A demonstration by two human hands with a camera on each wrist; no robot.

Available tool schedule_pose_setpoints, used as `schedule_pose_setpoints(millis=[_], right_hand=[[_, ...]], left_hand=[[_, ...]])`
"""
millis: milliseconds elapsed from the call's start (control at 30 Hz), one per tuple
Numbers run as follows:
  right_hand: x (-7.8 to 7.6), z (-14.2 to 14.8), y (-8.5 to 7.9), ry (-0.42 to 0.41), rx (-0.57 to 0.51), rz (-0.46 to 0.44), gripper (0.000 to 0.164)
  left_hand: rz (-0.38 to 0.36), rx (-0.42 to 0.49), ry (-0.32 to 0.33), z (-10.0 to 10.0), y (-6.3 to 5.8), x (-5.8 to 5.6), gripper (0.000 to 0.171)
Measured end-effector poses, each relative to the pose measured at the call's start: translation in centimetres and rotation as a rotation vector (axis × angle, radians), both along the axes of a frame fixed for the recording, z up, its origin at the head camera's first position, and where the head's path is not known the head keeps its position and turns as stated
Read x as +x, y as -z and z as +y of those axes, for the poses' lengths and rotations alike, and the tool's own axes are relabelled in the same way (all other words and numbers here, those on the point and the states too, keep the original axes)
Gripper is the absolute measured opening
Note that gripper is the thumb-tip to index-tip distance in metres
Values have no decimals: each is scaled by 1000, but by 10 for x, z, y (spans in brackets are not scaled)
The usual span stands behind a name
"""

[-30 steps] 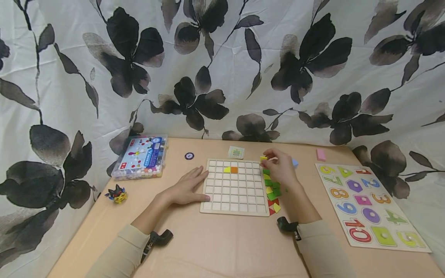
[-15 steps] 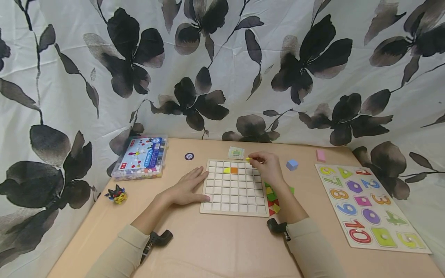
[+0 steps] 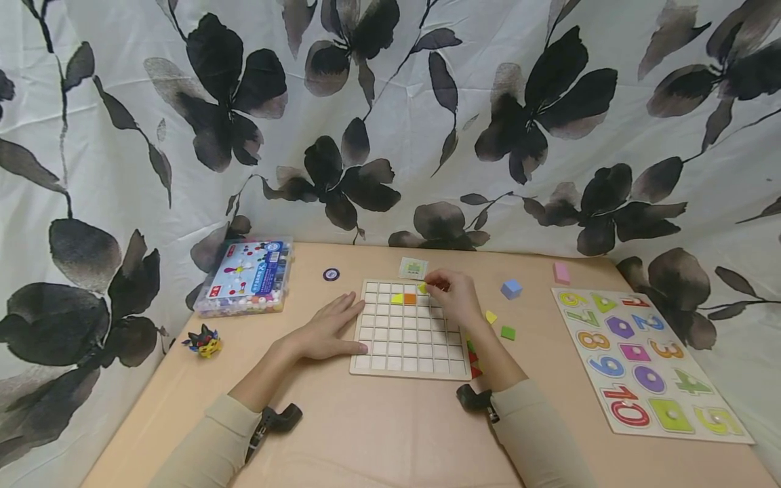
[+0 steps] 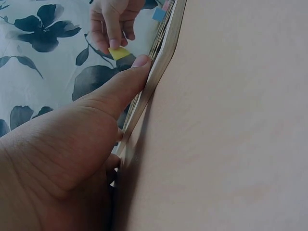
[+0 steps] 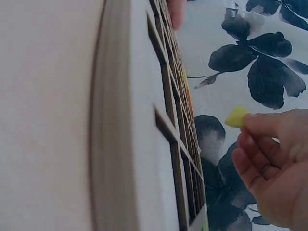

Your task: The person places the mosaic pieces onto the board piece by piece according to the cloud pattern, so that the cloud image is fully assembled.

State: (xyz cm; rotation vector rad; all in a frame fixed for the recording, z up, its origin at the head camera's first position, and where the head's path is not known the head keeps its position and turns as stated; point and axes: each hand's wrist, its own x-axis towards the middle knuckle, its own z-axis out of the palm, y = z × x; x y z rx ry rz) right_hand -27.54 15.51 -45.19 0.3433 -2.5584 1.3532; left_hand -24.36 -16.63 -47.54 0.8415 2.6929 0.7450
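Grip narrow: my right hand (image 3: 453,295) pinches a yellow tile (image 5: 236,117) at one end, raised clear of the grid board (image 3: 395,349). Left hand (image 3: 326,332) rests at the board's left edge, fingers extended; steady pressure there should stop sliding. Tile hangs near the orange tile (image 3: 410,299), over the far rows; cannot tell which cell. Judgement: level it, square its corners to the dividers, lower without nudging neighbours, release only once flat.
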Motion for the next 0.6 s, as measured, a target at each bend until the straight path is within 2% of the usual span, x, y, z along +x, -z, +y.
schedule_pose_setpoints(millis=[333,600], right_hand=[[-9,4,22,-47,28,-34,13],[-10,3,25,-57,72,-54,12]], left_hand=[[-4,-22,0,0,3,-2,104],[2,-24,6,-1,4,-3,104]])
